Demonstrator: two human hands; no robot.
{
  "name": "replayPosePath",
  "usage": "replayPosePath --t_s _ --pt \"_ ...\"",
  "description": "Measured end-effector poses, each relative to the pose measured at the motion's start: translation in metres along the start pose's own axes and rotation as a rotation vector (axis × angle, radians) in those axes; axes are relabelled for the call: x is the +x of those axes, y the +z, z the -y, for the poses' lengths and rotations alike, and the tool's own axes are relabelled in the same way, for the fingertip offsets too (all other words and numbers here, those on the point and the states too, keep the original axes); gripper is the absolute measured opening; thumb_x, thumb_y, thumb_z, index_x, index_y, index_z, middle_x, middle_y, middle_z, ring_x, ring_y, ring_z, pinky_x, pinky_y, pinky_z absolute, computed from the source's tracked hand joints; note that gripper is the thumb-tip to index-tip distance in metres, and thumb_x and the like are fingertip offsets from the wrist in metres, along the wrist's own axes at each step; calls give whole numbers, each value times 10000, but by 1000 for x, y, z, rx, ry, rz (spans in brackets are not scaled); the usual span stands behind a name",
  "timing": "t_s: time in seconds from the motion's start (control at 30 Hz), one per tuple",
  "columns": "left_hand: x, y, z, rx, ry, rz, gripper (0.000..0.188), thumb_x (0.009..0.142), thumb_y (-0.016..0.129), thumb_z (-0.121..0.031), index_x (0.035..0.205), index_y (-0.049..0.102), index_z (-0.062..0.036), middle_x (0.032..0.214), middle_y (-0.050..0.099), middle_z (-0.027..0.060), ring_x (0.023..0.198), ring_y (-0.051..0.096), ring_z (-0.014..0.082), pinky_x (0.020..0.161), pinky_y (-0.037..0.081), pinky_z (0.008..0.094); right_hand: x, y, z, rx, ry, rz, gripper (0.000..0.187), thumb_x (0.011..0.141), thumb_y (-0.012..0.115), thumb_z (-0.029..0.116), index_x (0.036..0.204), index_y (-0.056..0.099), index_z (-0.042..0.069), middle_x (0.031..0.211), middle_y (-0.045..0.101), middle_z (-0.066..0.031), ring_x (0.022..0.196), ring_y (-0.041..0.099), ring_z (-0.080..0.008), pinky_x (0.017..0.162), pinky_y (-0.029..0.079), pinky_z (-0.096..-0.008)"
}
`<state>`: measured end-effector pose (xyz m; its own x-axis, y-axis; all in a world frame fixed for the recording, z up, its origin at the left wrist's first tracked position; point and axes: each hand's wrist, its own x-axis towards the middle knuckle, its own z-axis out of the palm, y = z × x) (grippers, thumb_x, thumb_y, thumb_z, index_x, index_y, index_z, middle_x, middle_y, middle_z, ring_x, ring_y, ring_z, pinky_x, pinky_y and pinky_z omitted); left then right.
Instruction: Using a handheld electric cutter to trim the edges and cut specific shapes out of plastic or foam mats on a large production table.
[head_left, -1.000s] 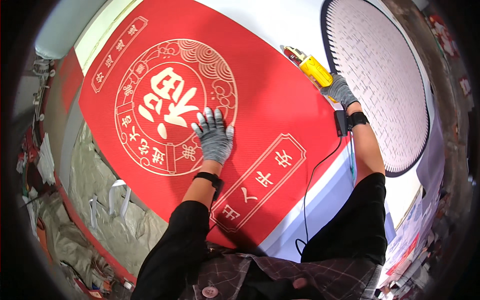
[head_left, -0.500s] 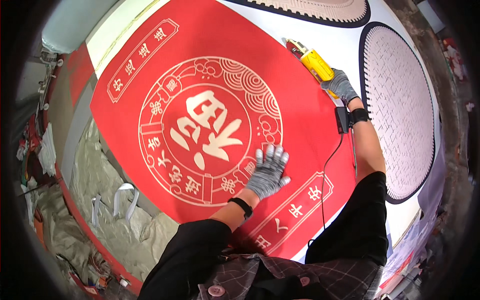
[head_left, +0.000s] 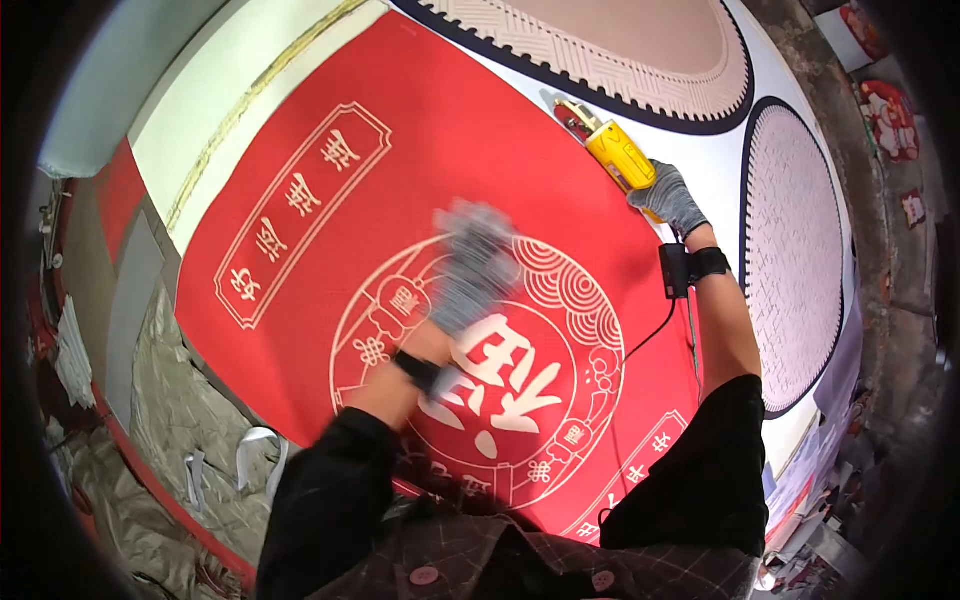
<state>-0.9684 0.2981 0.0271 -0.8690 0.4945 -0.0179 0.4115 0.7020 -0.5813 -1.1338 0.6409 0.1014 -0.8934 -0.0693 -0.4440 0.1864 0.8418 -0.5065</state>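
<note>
A red mat [head_left: 440, 130] with pale printed lettering and a round pattern spreads across the work surface. My right hand [head_left: 672, 200], in a grey glove, is wrapped round the handle of a yellow electric cutter [head_left: 622, 157]. The cutter's metal head lies at the mat's far right edge. Over the upper part of the round pattern is my left hand [head_left: 478, 265], also gloved in grey. Motion smears its fingers, and whether it touches the mat is unclear. A black cord runs from the box at my right wrist across the mat.
Two pale patterned mats with black toothed borders lie beyond and to the right: one mat [head_left: 620, 45] at the back, another mat [head_left: 795, 260] beside my right arm. A crumpled beige sheet [head_left: 190, 400] with white straps is at the left. A pale roll [head_left: 110, 100] stands far left.
My left hand has lifted from below the round pattern and swept forward to its upper part. The view has shifted forward. My right hand still grips the cutter at the mat's edge.
</note>
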Motion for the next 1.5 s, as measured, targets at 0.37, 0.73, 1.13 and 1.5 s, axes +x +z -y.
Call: replayPosePath --t_s 0.37,0.73,1.13,1.5 --pt "35 138 239 -541 -651 188 708 869 436 -472 1382 263 -17 1436 223 248 1333 166 431 1076 86 539 101 23 130 -48 -78 3 443 586 725 187 968 609 -5 848 659 -164 786 643 -263 729 498 -318" --pt "43 128 249 -643 -627 256 720 841 502 -439 1373 276 -8 1433 210 255 1336 152 429 1073 82 545 210 49 216 103 -73 58 479 577 747 262 964 617 11 838 662 -160 775 645 -268 720 499 -332" --pt "43 126 258 -748 -615 252 741 814 535 -446 1373 282 -29 1434 214 242 1334 157 430 1068 81 557 242 75 317 459 -185 -92 302 676 735 245 861 622 34 636 605 -61 526 582 -144 502 472 -281" --pt "30 153 245 -583 -670 -1 617 888 401 -489 1380 297 -133 1455 244 144 1346 182 379 1051 116 587 -310 -46 162 867 42 -676 699 635 732 305 1164 461 -63 894 594 -131 742 601 -209 654 515 -326"
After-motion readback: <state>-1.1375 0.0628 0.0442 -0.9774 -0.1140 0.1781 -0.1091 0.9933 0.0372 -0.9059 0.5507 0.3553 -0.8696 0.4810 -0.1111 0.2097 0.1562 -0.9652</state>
